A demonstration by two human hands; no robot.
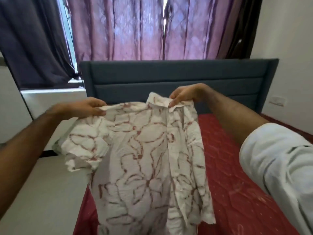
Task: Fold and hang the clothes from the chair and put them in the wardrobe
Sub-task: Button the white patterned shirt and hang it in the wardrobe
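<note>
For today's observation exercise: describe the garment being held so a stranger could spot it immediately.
Start at the red-covered bed below the grey headboard. Held up over it is a shirt, with the left hand and right hand gripping its shoulders. It alone is white, crumpled, with reddish-brown leaf outlines.

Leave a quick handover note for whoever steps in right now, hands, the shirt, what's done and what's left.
Left hand: pinches the shirt at one shoulder.
Right hand: pinches it beside the collar.
The white shirt with the red-brown pattern hangs open and crumpled between both hands, above the red bed cover, in front of the headboard.
Done: shirt picked up and spread.
Left: fold or hang it, then put it in the wardrobe. Chair, hanger and wardrobe are not in view.
</note>
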